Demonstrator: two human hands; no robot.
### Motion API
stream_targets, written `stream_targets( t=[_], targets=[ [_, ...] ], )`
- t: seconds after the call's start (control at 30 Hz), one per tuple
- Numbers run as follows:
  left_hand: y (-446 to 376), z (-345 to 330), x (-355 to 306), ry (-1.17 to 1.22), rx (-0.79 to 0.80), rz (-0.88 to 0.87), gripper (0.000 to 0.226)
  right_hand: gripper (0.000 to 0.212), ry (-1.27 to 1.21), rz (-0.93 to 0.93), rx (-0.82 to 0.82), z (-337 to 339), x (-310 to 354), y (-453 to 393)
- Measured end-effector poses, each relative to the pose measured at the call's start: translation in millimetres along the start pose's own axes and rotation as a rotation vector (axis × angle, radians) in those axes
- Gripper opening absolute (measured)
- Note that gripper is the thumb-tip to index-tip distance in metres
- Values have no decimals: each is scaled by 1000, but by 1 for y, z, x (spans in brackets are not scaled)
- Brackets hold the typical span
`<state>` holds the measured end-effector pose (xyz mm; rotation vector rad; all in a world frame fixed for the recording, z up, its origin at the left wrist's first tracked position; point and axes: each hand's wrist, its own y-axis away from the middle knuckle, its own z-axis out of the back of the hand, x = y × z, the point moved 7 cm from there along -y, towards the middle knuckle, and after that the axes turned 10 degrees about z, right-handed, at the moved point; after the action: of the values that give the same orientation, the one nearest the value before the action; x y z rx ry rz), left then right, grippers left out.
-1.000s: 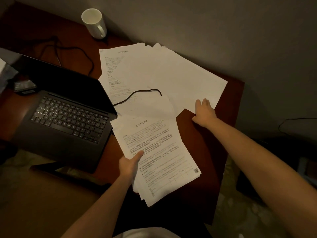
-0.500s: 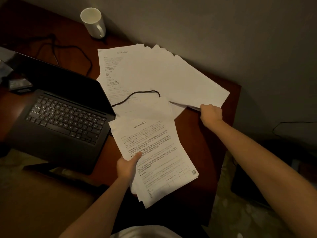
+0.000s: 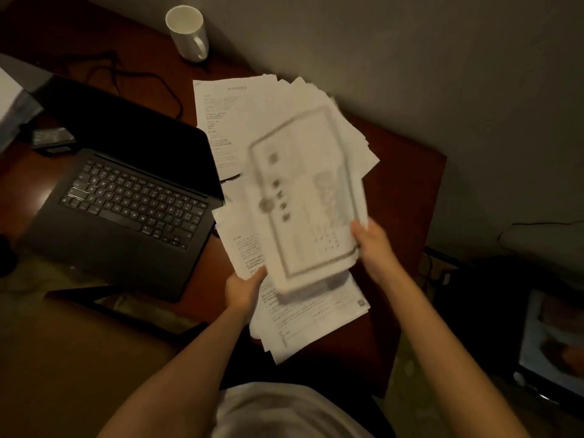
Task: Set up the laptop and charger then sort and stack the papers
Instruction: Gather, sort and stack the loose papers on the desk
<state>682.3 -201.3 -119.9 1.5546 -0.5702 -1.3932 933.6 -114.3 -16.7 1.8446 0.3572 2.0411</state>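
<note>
Papers in the right hand: right hand [image 3: 376, 248] is pinching a bordered sheet [image 3: 311, 197] at its lower right corner, thumb on top, holding it up over the rest of the pile. It's coming out blurry, so I can't read what's printed on it, just a grey frame and some dark blobs.
Papers in the left hand: left hand [image 3: 243, 290] is gripping a bundle of printed pages [image 3: 313, 317] by the left edge, thumb lying across the top page. That bundle is sitting just right of the laptop's front corner and is hanging a bit past the desk's near edge.
Papers still down: a fanned-out spread of sheets [image 3: 240, 121] is lying on the desk [image 3: 407, 191] right beside the laptop's screen, on its right, partly hiding under the lifted sheet.
Laptop: laptop [image 3: 126, 197] is sitting open, screen dark, keyboard showing.
Charger cable: a thin black cable [image 3: 232, 178] is peeking out from the laptop's right edge onto the papers; more cable [image 3: 148, 80] is looping on the desk behind the screen.
Mug: white mug [image 3: 188, 33] is standing upright behind the laptop, near the wall, well apart from both hands.
</note>
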Motion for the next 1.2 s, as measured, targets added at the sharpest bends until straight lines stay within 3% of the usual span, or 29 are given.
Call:
stream_targets(
  t=[0.07, 0.23, 0.63, 0.8, 0.93, 1.2],
  targets=[
    [-2, 2, 2, 5, -17, 26, 13, 23, 152, -82, 8, -4, -36, 15],
    [-3, 1, 4, 113, -3, 99, 23, 21, 464, -204, -161, 18, -89, 39],
    [-2, 0, 2, 30, -33, 53, 23, 27, 485, -222, 56, 2, -96, 45],
    [-2, -1, -1, 22, -28, 8, 20, 35, 683, -118, -177, 23, -79, 29],
    [3, 0, -4, 20, 1, -26, 21, 53, 512, -180, -59, 8, -80, 16],
    [31, -5, -65, -121, 138, -258, 15, 52, 192, -266, 87, 8, -78, 13]
  ],
)
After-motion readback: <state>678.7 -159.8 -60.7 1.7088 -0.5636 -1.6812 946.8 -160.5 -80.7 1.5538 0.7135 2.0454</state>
